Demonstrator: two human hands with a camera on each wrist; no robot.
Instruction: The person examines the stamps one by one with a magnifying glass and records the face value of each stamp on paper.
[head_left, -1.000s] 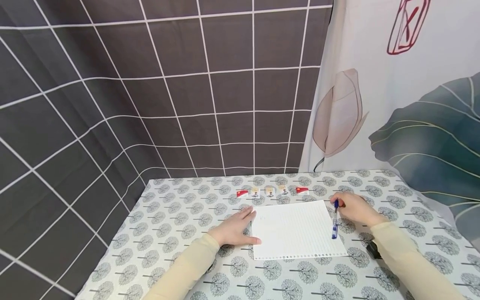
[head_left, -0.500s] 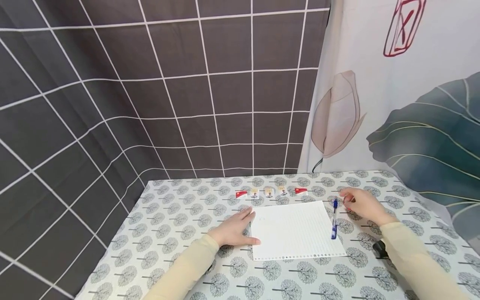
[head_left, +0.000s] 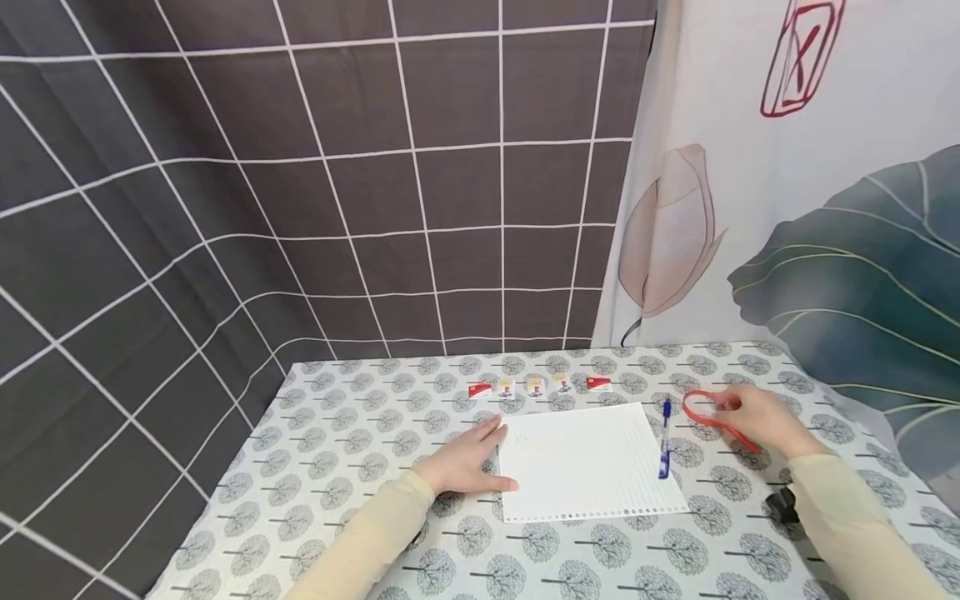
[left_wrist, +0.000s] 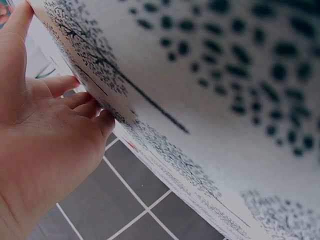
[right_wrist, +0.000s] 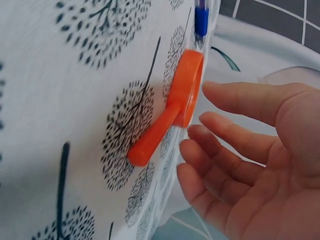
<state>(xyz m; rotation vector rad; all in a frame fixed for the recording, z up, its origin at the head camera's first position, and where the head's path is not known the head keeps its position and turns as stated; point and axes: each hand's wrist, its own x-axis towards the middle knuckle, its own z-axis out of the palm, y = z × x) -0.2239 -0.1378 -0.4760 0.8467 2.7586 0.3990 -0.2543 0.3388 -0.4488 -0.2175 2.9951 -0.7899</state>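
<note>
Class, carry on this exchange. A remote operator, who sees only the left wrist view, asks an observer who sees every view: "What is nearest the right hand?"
Observer: An orange ring with a handle, just in front of the right hand.

Operator: Are the fingers wrapped round it?

Observer: No, the right wrist view shows them not closed round it; whether any fingertip touches is unclear.

Operator: And what lies between it and the paper?

Observer: A blue pen, lying across the paper's right edge in the head view.
</note>
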